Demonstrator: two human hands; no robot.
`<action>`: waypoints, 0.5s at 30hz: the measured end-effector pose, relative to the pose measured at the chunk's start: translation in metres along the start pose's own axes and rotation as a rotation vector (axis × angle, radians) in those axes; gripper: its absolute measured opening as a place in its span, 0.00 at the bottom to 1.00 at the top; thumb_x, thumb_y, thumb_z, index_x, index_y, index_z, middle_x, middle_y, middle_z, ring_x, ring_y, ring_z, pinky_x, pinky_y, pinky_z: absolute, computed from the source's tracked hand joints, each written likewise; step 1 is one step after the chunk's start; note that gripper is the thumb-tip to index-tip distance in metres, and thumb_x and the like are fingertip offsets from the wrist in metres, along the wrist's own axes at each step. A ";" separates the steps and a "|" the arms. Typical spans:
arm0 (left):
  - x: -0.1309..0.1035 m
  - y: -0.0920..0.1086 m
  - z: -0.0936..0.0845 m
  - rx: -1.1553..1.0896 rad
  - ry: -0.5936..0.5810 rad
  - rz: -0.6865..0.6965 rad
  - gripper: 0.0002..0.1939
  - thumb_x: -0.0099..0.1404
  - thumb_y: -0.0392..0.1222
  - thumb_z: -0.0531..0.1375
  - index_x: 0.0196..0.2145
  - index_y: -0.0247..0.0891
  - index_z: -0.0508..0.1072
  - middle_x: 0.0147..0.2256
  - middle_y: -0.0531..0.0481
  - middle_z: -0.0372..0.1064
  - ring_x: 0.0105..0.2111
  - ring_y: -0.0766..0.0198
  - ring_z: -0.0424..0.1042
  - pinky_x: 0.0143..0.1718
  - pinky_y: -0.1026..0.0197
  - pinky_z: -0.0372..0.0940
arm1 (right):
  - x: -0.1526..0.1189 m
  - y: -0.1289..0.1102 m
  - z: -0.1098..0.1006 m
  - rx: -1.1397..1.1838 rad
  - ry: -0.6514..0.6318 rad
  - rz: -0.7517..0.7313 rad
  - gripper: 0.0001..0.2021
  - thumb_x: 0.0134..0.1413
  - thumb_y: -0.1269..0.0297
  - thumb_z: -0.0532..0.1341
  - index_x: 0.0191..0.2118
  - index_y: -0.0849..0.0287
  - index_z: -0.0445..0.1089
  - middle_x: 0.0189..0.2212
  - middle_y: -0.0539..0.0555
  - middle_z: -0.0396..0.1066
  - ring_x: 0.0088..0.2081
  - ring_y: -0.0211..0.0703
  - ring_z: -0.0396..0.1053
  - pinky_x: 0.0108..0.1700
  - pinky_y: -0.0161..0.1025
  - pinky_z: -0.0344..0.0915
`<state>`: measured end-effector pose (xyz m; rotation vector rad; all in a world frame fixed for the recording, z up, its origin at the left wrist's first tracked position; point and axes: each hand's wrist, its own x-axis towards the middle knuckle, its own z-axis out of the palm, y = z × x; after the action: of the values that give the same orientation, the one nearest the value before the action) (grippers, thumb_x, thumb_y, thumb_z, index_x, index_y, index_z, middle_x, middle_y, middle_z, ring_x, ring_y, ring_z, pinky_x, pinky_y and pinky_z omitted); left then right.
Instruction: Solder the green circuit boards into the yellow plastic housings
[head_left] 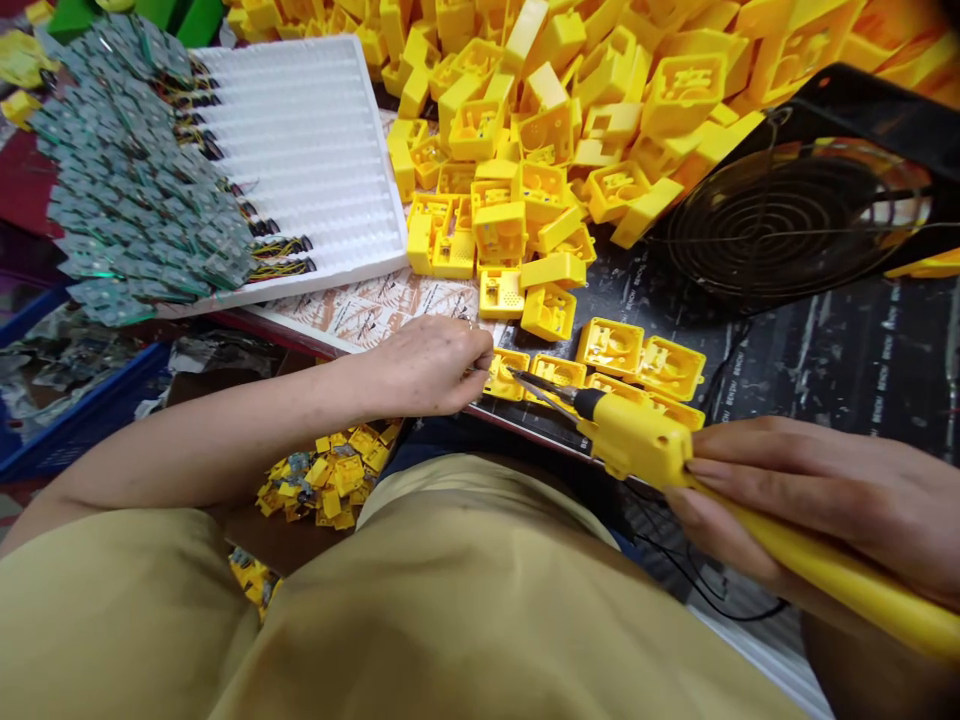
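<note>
My right hand [810, 490] is wrapped round a yellow soldering tool [641, 440] with a dark nozzle and a thin metal tube beside it. Its tip reaches into a small open yellow housing [507, 374] at the front edge of the black table mat. At the left side of that housing, my left hand [435, 367] is closed in a pinch; whatever its fingertips hold is hidden or too small to make out. Several more open yellow housings [611, 345] stand in two rows to the right, under and behind the tool.
A large heap of yellow housings [547, 110] covers the back. A black fan [787, 210] stands at the right. On the left, a white foam tray [300, 150] bears many circuit boards [142, 180] with wires. Below the table edge lies a box of yellow parts [345, 475].
</note>
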<state>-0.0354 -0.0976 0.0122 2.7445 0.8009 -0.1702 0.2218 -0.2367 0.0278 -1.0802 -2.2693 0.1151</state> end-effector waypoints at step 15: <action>0.003 -0.011 -0.007 -0.315 0.043 -0.185 0.04 0.59 0.35 0.61 0.32 0.37 0.77 0.28 0.54 0.76 0.29 0.68 0.72 0.32 0.67 0.59 | -0.025 -0.006 0.023 -0.074 0.203 0.262 0.27 0.60 0.63 0.65 0.63 0.47 0.60 0.40 0.52 0.76 0.32 0.45 0.76 0.26 0.35 0.77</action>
<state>-0.0387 -0.0851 0.0154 2.3869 1.0005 -0.0187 0.2167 -0.2553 -0.0012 -1.3607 -1.9584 0.0252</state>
